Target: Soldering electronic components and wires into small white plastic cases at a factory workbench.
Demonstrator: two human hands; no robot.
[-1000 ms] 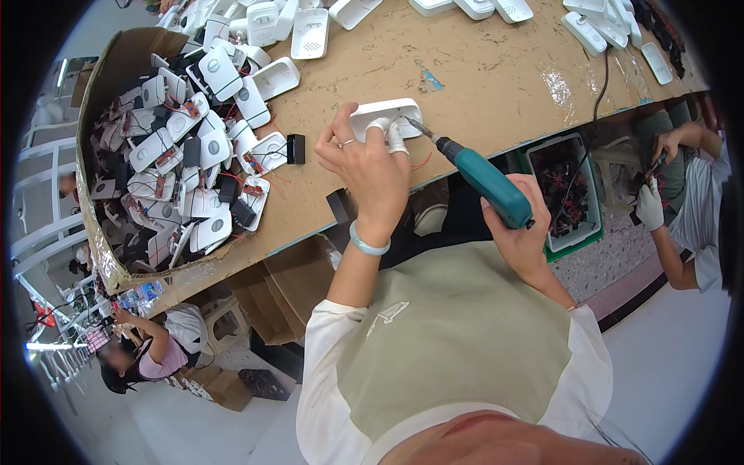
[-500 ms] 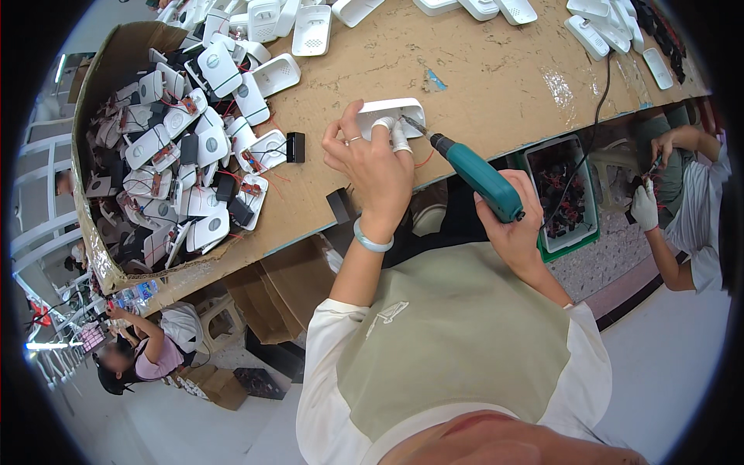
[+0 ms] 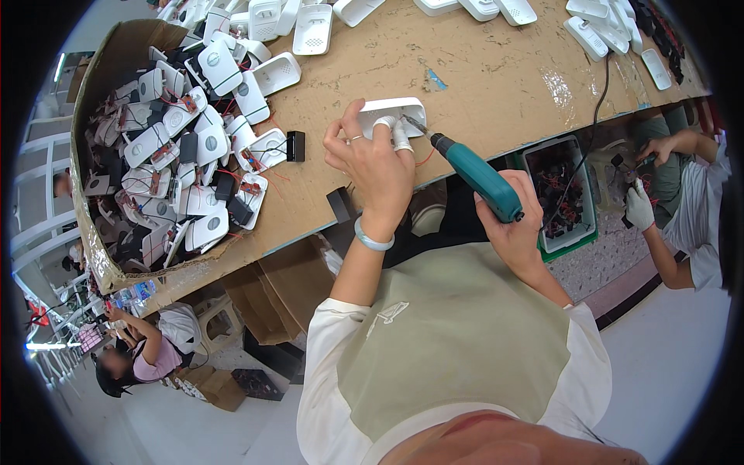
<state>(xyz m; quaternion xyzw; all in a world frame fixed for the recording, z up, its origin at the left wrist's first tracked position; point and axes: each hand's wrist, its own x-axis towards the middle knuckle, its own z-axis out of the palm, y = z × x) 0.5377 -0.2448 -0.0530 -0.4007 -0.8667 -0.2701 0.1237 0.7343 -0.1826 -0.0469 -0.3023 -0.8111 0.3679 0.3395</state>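
Observation:
On the worktable a white plastic housing (image 3: 411, 105) lies with its hollow side toward me. My left hand (image 3: 376, 170) is closed on it, its wrapped fingertips pressing inside the shell. A teal electric screwdriver (image 3: 479, 174) is gripped in my right hand (image 3: 513, 225). Its thin metal tip reaches into the housing beside my left fingertips; what it touches there is hidden. A red wire (image 3: 425, 160) shows just below the housing. Near my left wrist a small black block (image 3: 339, 205) sits at the table edge.
A large cardboard box (image 3: 93, 232) full of white housings with wires stands at left. More white shells (image 3: 312, 31) line the table's far side. Below the edge at right is a bin (image 3: 593, 225) of black parts, crossed by a black cable (image 3: 598, 116). Co-workers sit at both sides.
My hands, the screwdriver and the housing stay nearly still. At right, the co-worker's hands have shifted slightly, with a small dark part now showing between them.

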